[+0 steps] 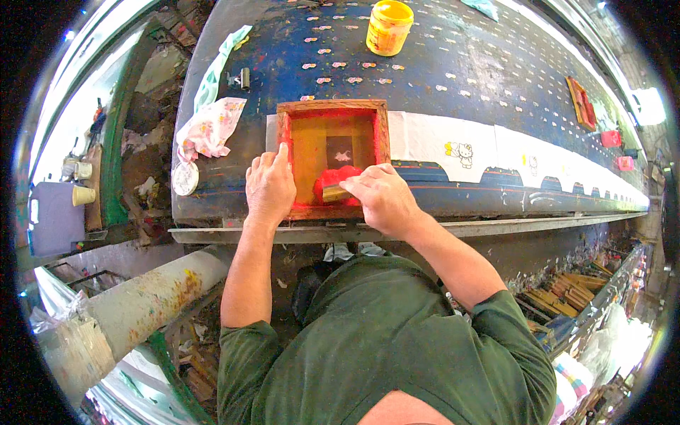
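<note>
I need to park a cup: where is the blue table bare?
Bare: the table's front strip, right of the right hand, between white fabric and near edge; also between the small metal piece and printed motifs. Crowded: the left edge, with crumpled cloth, and around the wooden frame and left hand.

Printing workshop: 1 long, ink-marked dark-blue table (269,60); 1 red-stained square wooden screen frame (332,105); 1 row of white printed cloth pieces (421,142); 1 round yellow plastic tub (389,32), colour-smeared.
</note>
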A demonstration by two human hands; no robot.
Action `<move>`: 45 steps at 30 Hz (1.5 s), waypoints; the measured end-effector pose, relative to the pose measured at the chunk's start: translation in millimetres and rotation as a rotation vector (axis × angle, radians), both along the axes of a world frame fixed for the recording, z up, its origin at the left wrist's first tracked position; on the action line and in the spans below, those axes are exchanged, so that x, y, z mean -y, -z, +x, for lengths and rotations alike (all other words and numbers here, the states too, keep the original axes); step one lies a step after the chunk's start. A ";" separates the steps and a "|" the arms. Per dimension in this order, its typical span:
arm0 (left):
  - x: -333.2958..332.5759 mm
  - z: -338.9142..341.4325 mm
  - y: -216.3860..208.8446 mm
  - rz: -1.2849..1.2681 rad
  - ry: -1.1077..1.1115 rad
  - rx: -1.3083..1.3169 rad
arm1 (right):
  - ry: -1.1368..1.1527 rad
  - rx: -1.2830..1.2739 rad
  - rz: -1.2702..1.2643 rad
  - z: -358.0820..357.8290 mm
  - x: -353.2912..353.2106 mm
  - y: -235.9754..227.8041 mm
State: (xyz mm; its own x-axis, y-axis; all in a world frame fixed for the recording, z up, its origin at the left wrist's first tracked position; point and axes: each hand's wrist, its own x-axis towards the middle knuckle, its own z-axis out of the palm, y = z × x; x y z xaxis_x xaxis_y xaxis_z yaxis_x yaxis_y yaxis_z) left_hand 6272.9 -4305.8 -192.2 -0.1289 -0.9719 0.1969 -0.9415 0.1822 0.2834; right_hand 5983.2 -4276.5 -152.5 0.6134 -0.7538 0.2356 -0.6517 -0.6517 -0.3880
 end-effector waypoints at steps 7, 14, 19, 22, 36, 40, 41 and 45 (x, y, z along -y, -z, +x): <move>10.7 2.6 -16.6 0.120 0.028 0.098 | 0.058 0.031 -0.109 9.9 14.2 6.6; 13.0 4.2 -21.3 0.150 0.056 0.119 | 0.026 0.029 0.139 0.3 38.3 -12.2; 16.0 5.7 -23.8 0.167 0.076 0.147 | 0.114 0.078 -0.006 7.5 83.1 2.0; 15.2 4.8 -28.7 0.164 0.077 0.138 | 0.172 0.108 -0.075 9.6 99.1 9.9; 5.1 -1.3 -19.5 0.110 0.023 0.062 | 0.069 -0.045 -0.128 15.8 -2.3 7.4; -2.1 -2.2 -13.0 0.067 -0.011 -0.061 | 0.101 -0.015 -0.060 18.7 -22.6 3.4; -3.5 -1.2 -6.6 0.035 -0.015 -0.120 | 0.110 -0.009 -0.051 18.9 -25.4 1.6; -6.5 -0.9 22.6 -0.056 -0.036 -0.370 | 0.230 0.146 0.025 17.0 -30.1 0.5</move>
State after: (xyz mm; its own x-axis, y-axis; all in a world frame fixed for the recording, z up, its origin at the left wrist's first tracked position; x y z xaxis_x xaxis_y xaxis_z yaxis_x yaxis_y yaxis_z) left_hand 6272.0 -4299.3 -214.7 -0.0047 -0.9608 0.2770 -0.7836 0.1757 0.5959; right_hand 6000.1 -4246.3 -153.0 0.3860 -0.8761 0.2888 -0.7175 -0.4819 -0.5030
